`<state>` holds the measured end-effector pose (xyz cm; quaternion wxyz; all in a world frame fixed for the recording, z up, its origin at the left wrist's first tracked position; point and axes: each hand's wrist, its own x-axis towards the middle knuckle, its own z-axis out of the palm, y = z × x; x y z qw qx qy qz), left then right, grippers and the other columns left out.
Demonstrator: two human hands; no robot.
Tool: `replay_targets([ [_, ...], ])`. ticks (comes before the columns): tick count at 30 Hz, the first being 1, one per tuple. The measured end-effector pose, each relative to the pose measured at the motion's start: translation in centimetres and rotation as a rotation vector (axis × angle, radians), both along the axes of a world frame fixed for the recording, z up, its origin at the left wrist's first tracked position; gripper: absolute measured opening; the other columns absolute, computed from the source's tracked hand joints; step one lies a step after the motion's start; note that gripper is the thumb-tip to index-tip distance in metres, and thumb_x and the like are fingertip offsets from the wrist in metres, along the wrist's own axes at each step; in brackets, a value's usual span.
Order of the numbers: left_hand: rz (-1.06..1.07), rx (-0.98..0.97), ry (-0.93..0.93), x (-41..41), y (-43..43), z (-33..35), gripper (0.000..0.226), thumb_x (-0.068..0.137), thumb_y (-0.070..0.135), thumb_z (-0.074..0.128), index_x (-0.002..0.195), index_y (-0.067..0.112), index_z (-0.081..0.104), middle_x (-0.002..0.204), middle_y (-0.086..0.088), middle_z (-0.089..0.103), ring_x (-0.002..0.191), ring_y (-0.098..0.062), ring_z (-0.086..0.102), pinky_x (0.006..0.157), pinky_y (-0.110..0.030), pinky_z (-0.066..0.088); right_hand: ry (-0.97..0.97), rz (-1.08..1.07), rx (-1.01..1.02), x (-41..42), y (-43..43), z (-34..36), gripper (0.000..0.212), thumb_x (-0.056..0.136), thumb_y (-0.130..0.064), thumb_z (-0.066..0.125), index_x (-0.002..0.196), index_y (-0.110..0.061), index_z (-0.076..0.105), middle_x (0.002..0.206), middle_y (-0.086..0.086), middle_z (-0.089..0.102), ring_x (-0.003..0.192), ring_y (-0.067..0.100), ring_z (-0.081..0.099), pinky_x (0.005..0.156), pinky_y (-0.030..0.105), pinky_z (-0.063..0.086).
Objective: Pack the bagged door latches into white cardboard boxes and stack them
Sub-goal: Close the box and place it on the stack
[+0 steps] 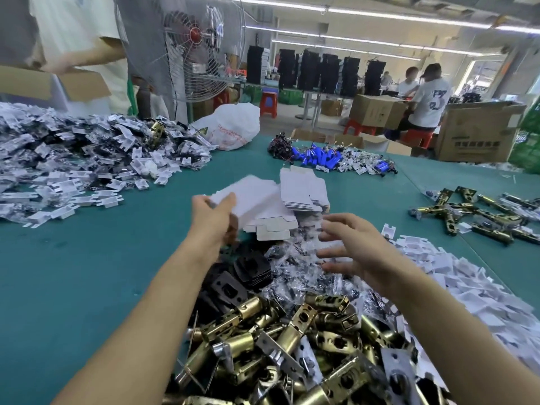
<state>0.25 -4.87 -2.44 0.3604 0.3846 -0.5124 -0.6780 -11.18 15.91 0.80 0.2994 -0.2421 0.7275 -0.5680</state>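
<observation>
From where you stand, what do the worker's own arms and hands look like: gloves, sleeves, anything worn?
Both are bare. The left hand and the right hand wear no gloves, and both forearms are uncovered to the picture's bottom edge, so no sleeve shows. No watch or bracelet is visible; the fingers are blurred, so a thin ring could be missed.

A factory packing floor: a long green table [87, 273] heaped with latches [292, 346] and flat boxes [301, 185], with cartons [377, 111], a big fan [195, 51], strip lights [380, 16] and workers [429, 97] on stools [416, 135] around it.
</observation>
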Motion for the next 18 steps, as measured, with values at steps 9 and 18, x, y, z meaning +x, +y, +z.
replay_targets([
  [9,0.435,-0.038,-0.286,1.8,-7.8,-4.5,0.044,0.094,0.02,0.069,0.123,0.01,0.037,0.138,-0.017,0.043,0.101,-0.035,0.062,0.048,-0.035,0.053,0.053,0.066,-0.032,-1.1,2.0,-1.9,0.013,0.097,-0.022,0.06,0.108,-0.016,0.065,0.098,0.013,0.069,0.069,0.018,0.069,0.062,0.027,0.056],
  [18,0.48,-0.468,-0.735,1.9,-7.1,-6.6,0.034,0.09,0.026,0.072,0.11,0.012,0.049,0.132,-0.015,0.036,0.123,-0.036,0.04,0.101,-0.055,0.032,0.168,0.141,0.074,-1.5,1.7,-2.5,0.01,0.097,-0.023,0.06,0.104,-0.02,0.066,0.096,0.01,0.07,0.07,0.016,0.071,0.055,0.024,0.052],
])
